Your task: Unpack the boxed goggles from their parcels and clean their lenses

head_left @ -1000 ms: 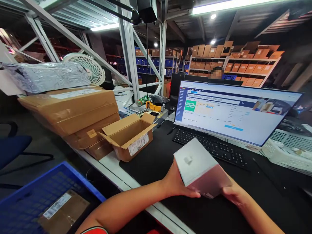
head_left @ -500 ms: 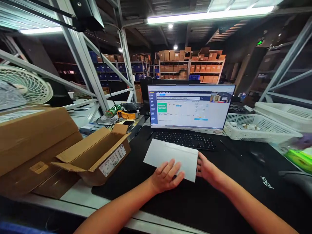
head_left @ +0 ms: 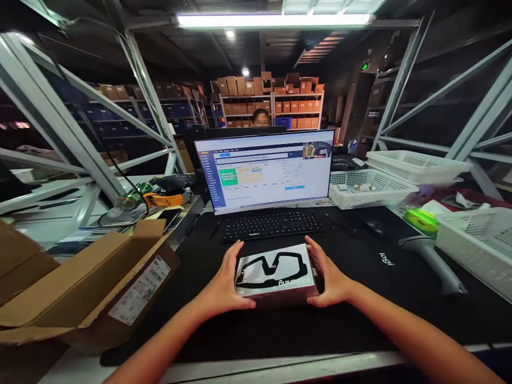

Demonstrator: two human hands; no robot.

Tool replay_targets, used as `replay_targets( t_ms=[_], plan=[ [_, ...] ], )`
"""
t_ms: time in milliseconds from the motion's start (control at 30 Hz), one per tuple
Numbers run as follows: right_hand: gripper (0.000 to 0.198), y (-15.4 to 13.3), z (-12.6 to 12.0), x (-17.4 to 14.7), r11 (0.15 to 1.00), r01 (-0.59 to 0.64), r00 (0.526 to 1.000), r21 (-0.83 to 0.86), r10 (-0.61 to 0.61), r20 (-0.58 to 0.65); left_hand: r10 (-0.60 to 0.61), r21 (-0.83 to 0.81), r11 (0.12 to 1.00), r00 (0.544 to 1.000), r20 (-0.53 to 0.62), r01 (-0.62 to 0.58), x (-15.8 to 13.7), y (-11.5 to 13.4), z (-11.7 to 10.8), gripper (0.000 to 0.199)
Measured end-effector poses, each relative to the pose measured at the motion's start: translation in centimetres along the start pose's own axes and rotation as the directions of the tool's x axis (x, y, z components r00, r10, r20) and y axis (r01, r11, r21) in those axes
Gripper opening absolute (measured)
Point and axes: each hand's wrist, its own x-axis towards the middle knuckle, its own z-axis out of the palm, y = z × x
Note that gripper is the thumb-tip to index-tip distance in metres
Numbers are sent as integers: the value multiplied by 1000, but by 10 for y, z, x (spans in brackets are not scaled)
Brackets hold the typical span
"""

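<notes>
White box [head_left: 276,269] is clasped at its ends by the left hand [head_left: 224,282] and right hand [head_left: 331,278], fingers curled round it, at six o'clock from the keyboard [head_left: 276,225]. Pressure is best applied evenly, the box tilted little. Forward room is limited by the keyboard; an open carton [head_left: 68,288] is seen at nine o'clock, a scanner [head_left: 434,261] at three.

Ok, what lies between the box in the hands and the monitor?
The head view shows the black keyboard there, on the dark mat, between the monitor and the silver box held by left hand and right hand.
</notes>
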Motion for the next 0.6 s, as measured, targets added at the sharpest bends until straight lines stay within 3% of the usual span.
replay_targets(
  t_ms=[67,167,267,367,433,600],
  plan=[
    [145,3,-5,0,999,3,999,-41,-1,40,-37,-162,985,984,173,66,2,-15,-2,122],
    [140,4,-20,3,997,-77,992,-27,80,100,-83,-271,955,984,159,124,5,-22,9,103],
    [124,5,-34,2,947,-257,957,191,221,191,-110,-184,975,990,87,125,7,-16,22,100],
    [84,11,-40,-2,831,-419,907,365,367,207,-45,-65,997,998,47,48,8,-8,27,97],
    [67,16,-39,-3,801,-453,889,392,439,130,25,5,1000,999,21,-25,9,-3,26,97],
    [60,26,-31,1,791,-455,864,410,504,-13,144,141,981,988,-63,-134,16,9,18,97]
  ],
)
